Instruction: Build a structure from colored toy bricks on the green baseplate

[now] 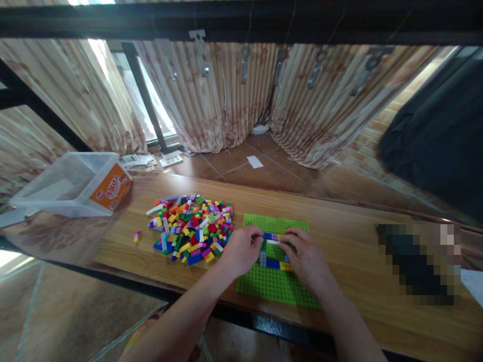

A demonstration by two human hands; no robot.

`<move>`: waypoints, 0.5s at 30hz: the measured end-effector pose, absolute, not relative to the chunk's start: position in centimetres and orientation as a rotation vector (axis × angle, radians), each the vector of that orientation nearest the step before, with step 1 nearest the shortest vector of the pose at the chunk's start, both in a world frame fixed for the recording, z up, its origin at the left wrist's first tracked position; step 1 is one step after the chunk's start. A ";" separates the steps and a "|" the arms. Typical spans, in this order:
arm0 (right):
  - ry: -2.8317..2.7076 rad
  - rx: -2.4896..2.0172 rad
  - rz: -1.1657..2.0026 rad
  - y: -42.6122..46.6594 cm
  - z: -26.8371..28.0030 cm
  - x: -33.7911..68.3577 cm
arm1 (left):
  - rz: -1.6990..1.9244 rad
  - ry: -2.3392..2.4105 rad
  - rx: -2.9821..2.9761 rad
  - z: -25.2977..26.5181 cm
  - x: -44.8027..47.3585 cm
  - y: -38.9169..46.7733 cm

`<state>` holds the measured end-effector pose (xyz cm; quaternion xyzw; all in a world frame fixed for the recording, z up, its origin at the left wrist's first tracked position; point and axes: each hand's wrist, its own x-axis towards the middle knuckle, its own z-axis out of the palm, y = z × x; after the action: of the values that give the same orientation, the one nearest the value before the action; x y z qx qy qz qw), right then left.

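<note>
A green baseplate (252, 284) lies on the wooden table, with rows of toy bricks forming a frame on it. The near row has blue bricks (273, 264) and yellow ones, with grey bricks (262, 259) at its left end. Along the far row run blue, purple and yellow bricks (272, 236). A white brick (272, 242) lies along that row's near side. My left hand (243, 249) pinches at the left corner, beside a dark green brick; its fingertips hide what they grip. My right hand (307, 254) closes its thumb and fingers at the white brick's right end.
A large pile of mixed toy bricks (194, 229) spreads left of the baseplate. One small pink and yellow piece (136, 236) lies apart from it. A clear plastic bin (71, 186) stands at the far left. A blurred dark object (417, 266) lies on the right.
</note>
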<state>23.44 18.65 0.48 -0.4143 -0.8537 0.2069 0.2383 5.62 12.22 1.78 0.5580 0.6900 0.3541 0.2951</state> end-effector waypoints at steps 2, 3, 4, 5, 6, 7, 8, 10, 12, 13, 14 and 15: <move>-2.321 -1.163 0.576 18.6 0.4 23.4 | 0.930 1.849 1.486 1.9 5.7 12.2; -2.308 -1.182 0.582 18.5 0.4 23.3 | 0.924 1.856 1.489 1.9 5.8 12.2; -2.296 -1.201 0.589 18.5 0.4 23.3 | 0.915 1.863 1.495 1.9 5.8 12.2; -2.282 -1.222 0.599 18.5 0.4 23.2 | 0.906 1.870 1.504 2.0 5.9 12.2; -2.267 -1.243 0.613 18.5 0.5 23.1 | 0.898 1.876 1.516 2.0 5.9 12.1; -2.248 -1.264 0.630 18.5 0.5 23.1 | 0.891 1.882 1.532 2.0 6.0 12.1; -2.225 -1.286 0.648 18.5 0.5 23.0 | 0.886 1.887 1.552 2.0 6.0 12.1; -2.172 -1.321 0.690 18.6 0.6 22.9 | 0.886 1.890 1.601 2.0 6.1 12.0; -2.116 -1.333 0.743 18.6 0.7 23.0 | 0.902 1.883 1.653 2.0 6.1 12.0; -2.091 -1.335 0.770 18.7 0.8 23.0 | 0.907 1.880 1.678 2.0 6.2 11.9; -2.067 -1.338 0.794 18.7 0.8 23.1 | 0.904 1.878 1.699 2.0 6.2 11.8; -2.047 -1.341 0.811 18.7 0.9 23.1 | 0.895 1.880 1.717 2.1 6.3 11.8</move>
<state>23.15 18.72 0.86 -0.4998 -0.7626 0.3021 0.2781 6.29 11.78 2.09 0.6207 0.6796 0.3234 0.2197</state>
